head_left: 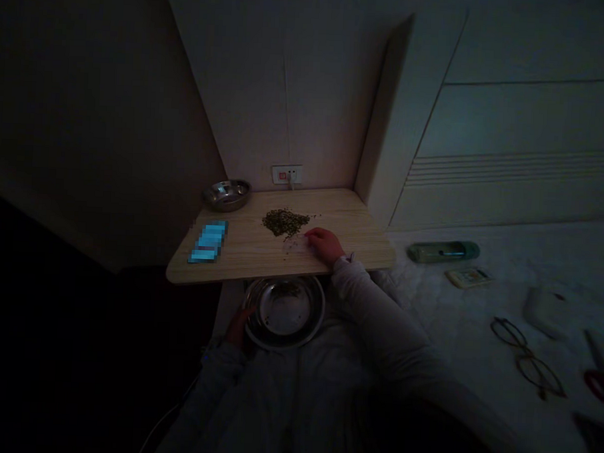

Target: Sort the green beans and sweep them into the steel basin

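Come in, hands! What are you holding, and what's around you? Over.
Left hand gripping large metal bowl. Right hand at table, beside greenish pile; grip too dim to tell. Lit screen and smaller bowl left of pile.

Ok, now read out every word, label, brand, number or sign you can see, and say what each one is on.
No text can be read.
Blue-lit screen: pixelated, unreadable.
Green bottle-like item: too dark and blurred to tell.
Small flat item beside it: markings too small to read.
White item on the bedding: small reddish mark, unreadable.
Wall socket: no legible lettering.
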A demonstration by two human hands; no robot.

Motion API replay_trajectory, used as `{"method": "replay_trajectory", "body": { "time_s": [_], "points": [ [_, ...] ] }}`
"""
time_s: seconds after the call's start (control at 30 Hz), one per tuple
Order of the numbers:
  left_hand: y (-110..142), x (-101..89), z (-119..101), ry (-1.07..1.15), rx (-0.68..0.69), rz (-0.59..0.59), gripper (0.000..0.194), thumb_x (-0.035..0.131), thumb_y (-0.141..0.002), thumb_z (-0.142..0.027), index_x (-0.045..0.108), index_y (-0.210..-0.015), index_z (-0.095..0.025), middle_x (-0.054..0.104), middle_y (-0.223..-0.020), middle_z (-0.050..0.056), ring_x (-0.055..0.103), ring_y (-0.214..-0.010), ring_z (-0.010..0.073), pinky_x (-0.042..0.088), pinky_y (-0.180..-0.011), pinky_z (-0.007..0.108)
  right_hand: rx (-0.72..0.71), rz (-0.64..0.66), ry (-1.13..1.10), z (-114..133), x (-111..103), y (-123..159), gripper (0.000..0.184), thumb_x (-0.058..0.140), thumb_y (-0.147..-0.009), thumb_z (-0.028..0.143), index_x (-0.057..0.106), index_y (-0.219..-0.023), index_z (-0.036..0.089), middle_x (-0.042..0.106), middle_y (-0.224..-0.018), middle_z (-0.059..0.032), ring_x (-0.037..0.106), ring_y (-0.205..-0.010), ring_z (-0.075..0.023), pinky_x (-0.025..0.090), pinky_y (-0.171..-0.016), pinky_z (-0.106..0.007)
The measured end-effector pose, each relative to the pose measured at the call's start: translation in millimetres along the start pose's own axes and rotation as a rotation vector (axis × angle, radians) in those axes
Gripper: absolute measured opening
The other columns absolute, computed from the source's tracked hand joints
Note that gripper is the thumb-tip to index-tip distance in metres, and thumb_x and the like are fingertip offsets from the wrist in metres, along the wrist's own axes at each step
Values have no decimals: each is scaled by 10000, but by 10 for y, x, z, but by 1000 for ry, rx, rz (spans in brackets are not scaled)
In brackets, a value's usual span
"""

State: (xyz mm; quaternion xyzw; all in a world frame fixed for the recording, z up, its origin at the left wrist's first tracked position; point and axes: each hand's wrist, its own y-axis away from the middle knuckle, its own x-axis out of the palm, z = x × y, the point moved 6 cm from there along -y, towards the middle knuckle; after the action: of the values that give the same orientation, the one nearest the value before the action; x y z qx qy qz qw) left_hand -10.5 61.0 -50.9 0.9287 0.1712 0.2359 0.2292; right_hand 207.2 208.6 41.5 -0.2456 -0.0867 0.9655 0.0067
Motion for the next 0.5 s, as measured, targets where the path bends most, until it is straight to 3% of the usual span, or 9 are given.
{"method": "replay_trajectory", "body": {
  "time_s": [0.5],
  "points": [
    [53, 28, -46, 3, 27, -21, 91, 568, -592, -131, 626, -655, -162, 667, -629, 36, 630, -733, 217, 449, -742, 336, -40, 10, 35, -3, 8, -4, 178, 449, -683, 216, 616, -728, 175, 601, -639, 19, 527, -660, -112, 387, -659, -224]
  ]
}}
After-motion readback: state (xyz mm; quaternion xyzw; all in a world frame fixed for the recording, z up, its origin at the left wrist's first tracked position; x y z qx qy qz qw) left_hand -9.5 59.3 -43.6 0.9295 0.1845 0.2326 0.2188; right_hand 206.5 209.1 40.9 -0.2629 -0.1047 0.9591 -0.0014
